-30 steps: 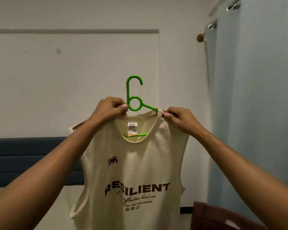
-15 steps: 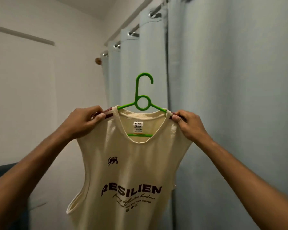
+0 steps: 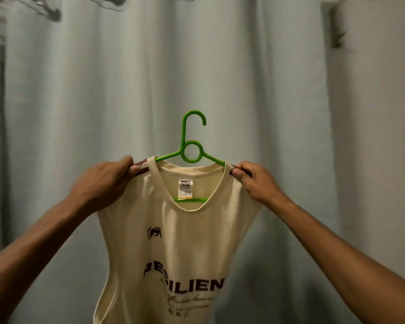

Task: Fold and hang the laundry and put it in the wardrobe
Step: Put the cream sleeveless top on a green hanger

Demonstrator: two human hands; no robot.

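Observation:
A cream sleeveless shirt [image 3: 185, 242] with dark lettering hangs on a green plastic hanger [image 3: 191, 146], held up in front of me at chest height. My left hand [image 3: 103, 183] pinches the shirt's left shoulder strap over the hanger arm. My right hand [image 3: 255, 183] pinches the right shoulder strap the same way. The hanger's hook stands free above the collar. A white price tag shows inside the neck. No wardrobe is in view.
A pale grey-blue curtain [image 3: 267, 90] fills the whole background just behind the shirt. Its rod and rings [image 3: 47, 8] show blurred at the top left. A paler strip [image 3: 384, 113] runs down the right edge.
My view has swung to the right, away from the white wall, so the curtain now fills the frame. Both hands keep the same hold on the shirt's shoulders.

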